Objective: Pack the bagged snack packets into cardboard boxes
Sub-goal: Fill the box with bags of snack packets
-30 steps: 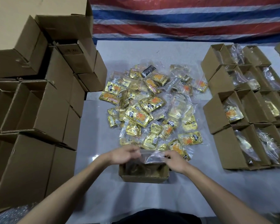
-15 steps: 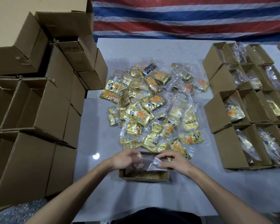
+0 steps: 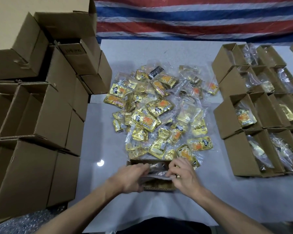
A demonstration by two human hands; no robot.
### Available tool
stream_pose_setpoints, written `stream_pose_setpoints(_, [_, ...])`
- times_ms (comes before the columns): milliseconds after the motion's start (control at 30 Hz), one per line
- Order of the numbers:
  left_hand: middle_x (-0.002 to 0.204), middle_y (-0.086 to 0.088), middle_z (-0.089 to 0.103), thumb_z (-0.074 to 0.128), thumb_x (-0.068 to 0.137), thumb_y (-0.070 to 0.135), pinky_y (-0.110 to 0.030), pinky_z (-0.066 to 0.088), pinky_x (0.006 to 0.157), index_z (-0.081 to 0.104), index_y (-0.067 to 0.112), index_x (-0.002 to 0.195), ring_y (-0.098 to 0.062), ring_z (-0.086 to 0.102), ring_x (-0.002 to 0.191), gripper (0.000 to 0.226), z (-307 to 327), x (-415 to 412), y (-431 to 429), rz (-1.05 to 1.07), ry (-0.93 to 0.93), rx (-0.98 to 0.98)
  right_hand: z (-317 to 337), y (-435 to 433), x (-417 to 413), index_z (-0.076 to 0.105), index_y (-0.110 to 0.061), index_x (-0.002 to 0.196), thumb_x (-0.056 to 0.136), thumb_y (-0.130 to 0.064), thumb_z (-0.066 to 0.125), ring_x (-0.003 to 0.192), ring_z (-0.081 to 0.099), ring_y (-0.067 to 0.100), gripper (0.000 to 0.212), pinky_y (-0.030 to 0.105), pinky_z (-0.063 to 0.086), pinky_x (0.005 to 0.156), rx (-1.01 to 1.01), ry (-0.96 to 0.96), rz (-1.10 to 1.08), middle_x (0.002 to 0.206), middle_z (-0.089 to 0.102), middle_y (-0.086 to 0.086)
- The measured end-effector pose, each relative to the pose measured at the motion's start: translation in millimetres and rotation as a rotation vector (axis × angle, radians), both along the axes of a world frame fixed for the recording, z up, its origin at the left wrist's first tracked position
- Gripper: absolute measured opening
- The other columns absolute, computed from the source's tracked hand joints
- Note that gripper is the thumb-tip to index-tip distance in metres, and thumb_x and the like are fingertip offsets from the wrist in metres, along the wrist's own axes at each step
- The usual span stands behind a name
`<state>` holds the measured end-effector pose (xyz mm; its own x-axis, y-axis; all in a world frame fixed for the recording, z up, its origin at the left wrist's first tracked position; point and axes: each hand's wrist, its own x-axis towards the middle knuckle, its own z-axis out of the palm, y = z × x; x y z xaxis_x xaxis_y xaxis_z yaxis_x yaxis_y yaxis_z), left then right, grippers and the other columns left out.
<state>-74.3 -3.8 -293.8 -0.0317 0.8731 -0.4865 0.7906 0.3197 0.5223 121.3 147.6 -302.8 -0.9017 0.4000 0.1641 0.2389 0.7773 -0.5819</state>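
1. Left hand and right hand were both at the small open box on the near part of the table, directly in front of the person.
2. A clear bag of packets sat in the open top of that box, its crumpled upper edge still above the rim. How deep it sat could not be told; the contents were blurred.
3. Left fingers were curled over the bag's left end, gripping it, with the hand lying across the box's left side.
4. Right fingers were bent and pinching the bag's upper edge at its right end; the right palm was over the box's right corner.
5. Pile of gold-and-orange packets in clear bags covered the middle of the table, its near edge touching the far wall of the box.
6. Right boxes: a block of open boxes in rows, set against each other, each showing a clear bag inside.
7. Left boxes: larger stack along the left table edge, several tiers, open sides facing left; their contents were not visible.
8. A striped red, white and blue tarp hung behind the table.
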Motion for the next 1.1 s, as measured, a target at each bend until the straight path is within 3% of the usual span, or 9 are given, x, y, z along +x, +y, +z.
stream_pose_setpoints(133, [0.092, 0.013, 0.051, 0.053, 0.079, 0.015, -0.035, 0.045, 0.07, 0.037, 0.029, 0.086, -0.018, 0.053, 0.086, 0.022, -3, 15, -6, 0.097, 0.014, 0.132, 4, 0, 7, 0.067, -0.006, 0.07, 0.057, 0.022, 0.064, 0.072, 0.053, 0.024, 0.031, 0.039, 0.044, 0.063, -0.003, 0.007, 0.092, 0.078, 0.057, 0.004])
stream_pose_setpoints(333, [0.077, 0.01, 0.056, 0.062, 0.077, -0.005, -0.019, 0.041, 0.064, 0.064, 0.016, 0.088, -0.001, 0.05, 0.068, 0.024, 5, 2, -2, 0.407, -0.423, 0.145, -1, -4, 13, 0.068, -0.003, 0.074, 0.061, 0.021, 0.054, 0.081, 0.053, 0.016, 0.031, 0.035, 0.044, 0.071, -0.112, 0.038, 0.088, 0.083, 0.06, 0.003])
stream_pose_setpoints(467, [0.091, 0.01, 0.053, 0.055, 0.071, -0.005, -0.029, 0.043, 0.066, 0.062, 0.02, 0.087, -0.013, 0.053, 0.082, 0.03, 0, -4, -3, 0.343, -0.028, 0.331, -2, -5, 5, 0.071, -0.003, 0.081, 0.066, 0.023, 0.059, 0.084, 0.055, 0.014, 0.032, 0.031, 0.047, 0.07, -0.119, 0.059, 0.035, 0.085, 0.063, 0.003])
stream_pose_setpoints(633, [0.076, 0.004, 0.053, 0.055, 0.07, 0.012, -0.027, 0.027, 0.064, 0.058, 0.02, 0.075, -0.017, 0.042, 0.072, 0.01, -14, 4, -7, -0.185, 0.418, 0.593, -1, -4, 0, 0.072, -0.01, 0.072, 0.071, 0.007, 0.071, 0.077, 0.057, 0.021, 0.017, 0.034, 0.048, 0.06, 0.033, -0.054, 0.258, 0.082, 0.064, 0.0])
stream_pose_setpoints(733, [0.085, 0.008, 0.06, 0.076, 0.068, 0.02, -0.025, 0.04, 0.065, 0.065, 0.026, 0.083, -0.015, 0.055, 0.078, 0.02, -17, 12, -9, -0.251, 0.436, 0.367, 4, -1, -1, 0.079, -0.025, 0.075, 0.058, 0.0, 0.082, 0.081, 0.063, 0.015, 0.03, 0.025, 0.054, 0.072, 0.141, -0.288, 0.332, 0.085, 0.068, -0.012])
stream_pose_setpoints(800, [0.109, 0.002, 0.063, 0.065, 0.079, 0.012, -0.031, 0.047, 0.081, 0.067, 0.022, 0.105, -0.021, 0.058, 0.103, 0.028, -14, 17, -6, -0.226, 0.37, 0.105, 3, -1, -3, 0.081, -0.028, 0.086, 0.068, -0.007, 0.071, 0.094, 0.063, 0.013, 0.029, 0.026, 0.049, 0.092, 0.2, -0.414, 0.337, 0.096, 0.07, -0.015])
stream_pose_setpoints(900, [0.123, -0.008, 0.062, 0.048, 0.092, 0.021, -0.04, 0.047, 0.09, 0.063, 0.016, 0.113, -0.032, 0.058, 0.114, 0.026, -8, 20, 2, -0.194, 0.277, -0.204, -3, -8, -6, 0.072, -0.025, 0.115, 0.088, -0.017, 0.04, 0.12, 0.047, 0.013, 0.042, 0.031, 0.012, 0.118, 0.17, -0.627, 0.348, 0.122, 0.064, -0.012])
stream_pose_setpoints(967, [0.126, -0.01, 0.062, 0.041, 0.096, 0.048, -0.04, 0.046, 0.095, 0.064, 0.018, 0.113, -0.033, 0.058, 0.116, 0.041, -2, 21, 7, -0.17, 0.219, -0.26, -2, -14, -9, 0.07, -0.023, 0.113, 0.094, -0.025, 0.034, 0.121, 0.044, 0.013, 0.041, 0.036, -0.002, 0.121, 0.207, -0.701, 0.345, 0.121, 0.065, -0.008])
stream_pose_setpoints(1100, [0.136, -0.017, 0.051, 0.028, 0.093, 0.071, -0.044, 0.037, 0.105, 0.065, 0.011, 0.12, -0.035, 0.045, 0.129, 0.076, -3, 35, 8, -0.247, 0.247, -0.313, -4, -19, -12, 0.071, -0.021, 0.094, 0.095, -0.037, 0.018, 0.112, 0.045, 0.019, 0.056, 0.045, 0.0, 0.12, 0.272, -0.784, 0.344, 0.1, 0.071, -0.001])
